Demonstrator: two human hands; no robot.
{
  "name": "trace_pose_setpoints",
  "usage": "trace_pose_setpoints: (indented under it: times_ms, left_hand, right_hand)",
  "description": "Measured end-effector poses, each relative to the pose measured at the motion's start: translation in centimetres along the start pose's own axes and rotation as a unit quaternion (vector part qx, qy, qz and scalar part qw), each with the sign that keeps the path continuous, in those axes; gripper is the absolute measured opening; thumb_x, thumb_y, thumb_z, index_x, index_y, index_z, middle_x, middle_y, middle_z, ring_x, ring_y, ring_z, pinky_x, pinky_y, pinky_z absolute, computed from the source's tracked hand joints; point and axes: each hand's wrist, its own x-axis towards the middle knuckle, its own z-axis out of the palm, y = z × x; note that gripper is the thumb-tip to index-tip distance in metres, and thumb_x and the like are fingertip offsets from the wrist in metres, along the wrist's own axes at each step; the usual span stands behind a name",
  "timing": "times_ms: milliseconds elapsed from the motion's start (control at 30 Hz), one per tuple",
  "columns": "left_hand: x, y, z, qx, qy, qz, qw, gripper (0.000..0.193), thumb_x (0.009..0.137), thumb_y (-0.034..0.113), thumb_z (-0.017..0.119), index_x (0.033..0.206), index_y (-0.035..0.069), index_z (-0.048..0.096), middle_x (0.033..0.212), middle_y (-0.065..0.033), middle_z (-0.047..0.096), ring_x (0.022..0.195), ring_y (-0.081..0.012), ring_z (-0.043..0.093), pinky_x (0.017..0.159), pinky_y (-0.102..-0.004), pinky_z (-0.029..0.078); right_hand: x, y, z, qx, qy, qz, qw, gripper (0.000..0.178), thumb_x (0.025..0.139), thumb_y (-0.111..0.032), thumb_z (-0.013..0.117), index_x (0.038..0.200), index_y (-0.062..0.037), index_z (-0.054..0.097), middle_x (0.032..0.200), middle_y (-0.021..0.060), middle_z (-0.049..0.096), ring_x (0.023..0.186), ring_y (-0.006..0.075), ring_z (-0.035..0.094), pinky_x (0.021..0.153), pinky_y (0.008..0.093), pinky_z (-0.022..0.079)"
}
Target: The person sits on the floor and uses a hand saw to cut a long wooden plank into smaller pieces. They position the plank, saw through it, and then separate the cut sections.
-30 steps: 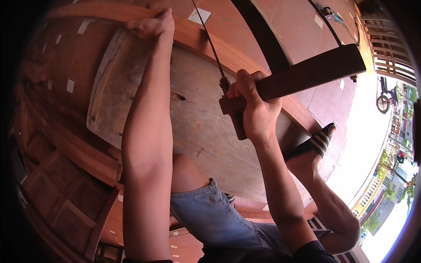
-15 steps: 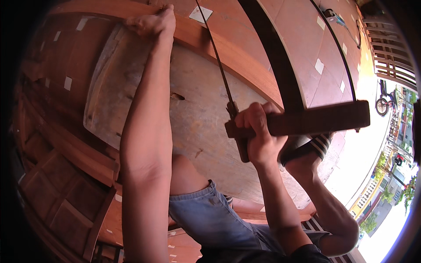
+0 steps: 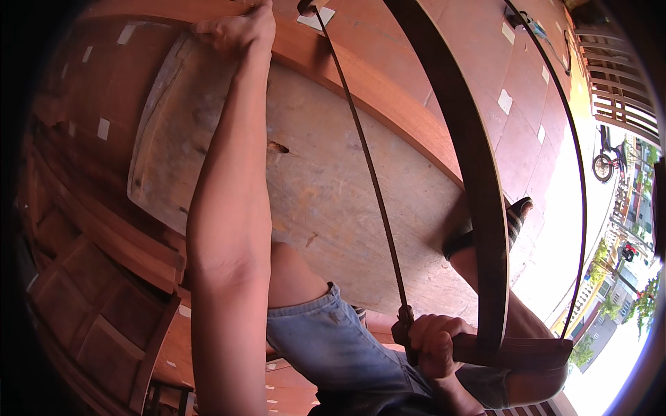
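In my right hand [image 3: 436, 343], fingers wrapped round its end piece, is a wooden frame saw [image 3: 479, 187]. Its thin toothed blade [image 3: 378, 201] runs up and away across the bench, and a tension cord stretches along its right side. A long reddish-brown wooden plank [image 3: 368, 97] lies slanting along the far side of a worn wooden bench top [image 3: 319, 187], with the blade crossing over it. Near the plank's upper left part, my left hand [image 3: 239, 29] is closed over the wood; some fingers are hard to make out.
My knee and denim shorts [image 3: 333, 347] are against the bench's near side. My sandalled foot [image 3: 517, 218] is at its right. Panelled wooden furniture [image 3: 104, 305] stands at the left. A blue power tool [image 3: 531, 28] lies on the tiled floor at the far right; a motorbike [image 3: 607, 163] stands outside.
My right hand has drawn the saw back towards me, down and slightly right, bringing more of its blade and its far end into view. My left hand has stayed nearly in place.
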Motion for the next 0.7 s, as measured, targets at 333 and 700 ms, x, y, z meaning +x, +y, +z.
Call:
trace_pose_setpoints:
  times_ms: [333, 700]
  left_hand:
    - [-1.1, 0.0, 1.6, -0.079, 0.066, -0.025, 0.994, 0.111, 0.068, 0.037, 0.097, 0.139, -0.011, 0.026, 0.135, -0.0315, 0.05, 0.126, -0.0411, 0.059, 0.107, -0.0435, 0.056]
    - [-1.3, 0.3, 1.0, -0.051, 0.059, -0.007, 0.997, 0.107, 0.068, 0.038, 0.097, 0.133, -0.012, 0.029, 0.131, -0.0325, 0.051, 0.123, -0.0421, 0.06, 0.104, -0.044, 0.056]
  right_hand:
    - [20.6, 4.6, 9.0, -0.018, 0.024, -0.013, 0.999, 0.028, 0.098, -0.014, 0.072, 0.077, -0.0015, 0.058, 0.07, 0.0056, 0.058, 0.067, 0.0192, 0.064, 0.065, 0.0351, 0.051]
    - [3.7, 1.9, 1.0, 0.011, -0.012, -0.017, 1.0, 0.035, 0.105, -0.018, 0.061, 0.075, -0.0084, 0.046, 0.062, 0.0067, 0.052, 0.055, 0.0187, 0.056, 0.056, 0.0361, 0.049]
